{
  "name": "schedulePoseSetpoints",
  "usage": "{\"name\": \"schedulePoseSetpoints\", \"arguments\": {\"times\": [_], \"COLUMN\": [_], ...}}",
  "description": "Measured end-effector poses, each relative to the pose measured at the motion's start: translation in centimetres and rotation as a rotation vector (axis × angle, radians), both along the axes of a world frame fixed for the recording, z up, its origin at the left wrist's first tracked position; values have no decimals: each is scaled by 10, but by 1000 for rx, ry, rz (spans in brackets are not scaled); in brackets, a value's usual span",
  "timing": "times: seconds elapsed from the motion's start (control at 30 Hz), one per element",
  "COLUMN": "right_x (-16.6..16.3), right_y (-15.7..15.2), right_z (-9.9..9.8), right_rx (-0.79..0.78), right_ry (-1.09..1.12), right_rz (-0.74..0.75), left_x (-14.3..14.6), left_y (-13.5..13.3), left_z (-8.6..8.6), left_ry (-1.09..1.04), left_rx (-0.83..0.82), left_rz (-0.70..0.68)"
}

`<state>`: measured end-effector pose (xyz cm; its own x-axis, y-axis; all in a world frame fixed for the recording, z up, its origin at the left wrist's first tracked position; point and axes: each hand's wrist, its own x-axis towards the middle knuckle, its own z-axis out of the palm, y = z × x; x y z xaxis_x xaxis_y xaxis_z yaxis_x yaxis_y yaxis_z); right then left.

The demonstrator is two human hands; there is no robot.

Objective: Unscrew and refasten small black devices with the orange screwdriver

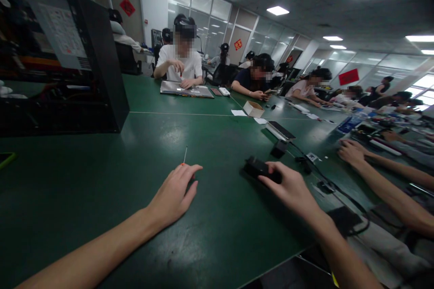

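My left hand (174, 192) rests low over the green table, index finger and thumb apart, the other fingers curled out of sight. From behind its knuckles a thin screwdriver (185, 154) sticks out, its metal shaft pointing away from me and a bit of orange showing at its base. The handle is hidden by the hand, which appears closed round it. To the right, my right hand (293, 185) grips a small black box-shaped device (257, 168) between thumb and fingers, at or just above the tabletop. Blur hides the device's exact kind.
A black computer case (101, 63) with an open side stands at the left. Beyond the middle are a small cardboard box (253, 109), a dark flat device (281, 130), a black block (279, 148) and cables (317, 171). A co-worker's hands (352, 151) rest at the right; another person handles a flat panel (186, 90) opposite.
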<state>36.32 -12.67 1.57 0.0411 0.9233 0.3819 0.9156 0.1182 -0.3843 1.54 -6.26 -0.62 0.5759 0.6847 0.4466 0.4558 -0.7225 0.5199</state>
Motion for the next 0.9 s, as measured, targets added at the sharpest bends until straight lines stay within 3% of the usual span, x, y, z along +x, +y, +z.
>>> {"name": "schedulePoseSetpoints", "arguments": {"times": [0.1, 0.17, 0.23, 0.3, 0.43, 0.63, 0.73, 0.9], "right_x": [-77, -117, -141, -143, -85, 45, 77, 102], "right_y": [19, 32, 46, 64, 101, 114, 112, 106], "right_z": [-2, -3, 0, 6, 13, -13, -25, -31], "right_rx": [-119, -110, -108, -98, 39, 158, 136, 82], "right_ry": [8, -3, -7, -16, -53, -94, -97, -105], "right_rz": [313, 443, 554, 544, 179, -436, -573, -683], "left_x": [-1, -2, -5, -8, -12, -13, -12, -12], "left_y": [4, 8, 12, 17, 25, 32, 33, 31], "left_z": [-2, -3, -3, -2, -1, -4, -3, 1], "left_ry": [-55, -57, -27, 3, -17, -73, -70, -60], "left_rx": [26, 69, 109, 109, -24, -191, -214, -216], "left_rz": [82, 124, 157, 188, 213, 247, 249, 249]}}
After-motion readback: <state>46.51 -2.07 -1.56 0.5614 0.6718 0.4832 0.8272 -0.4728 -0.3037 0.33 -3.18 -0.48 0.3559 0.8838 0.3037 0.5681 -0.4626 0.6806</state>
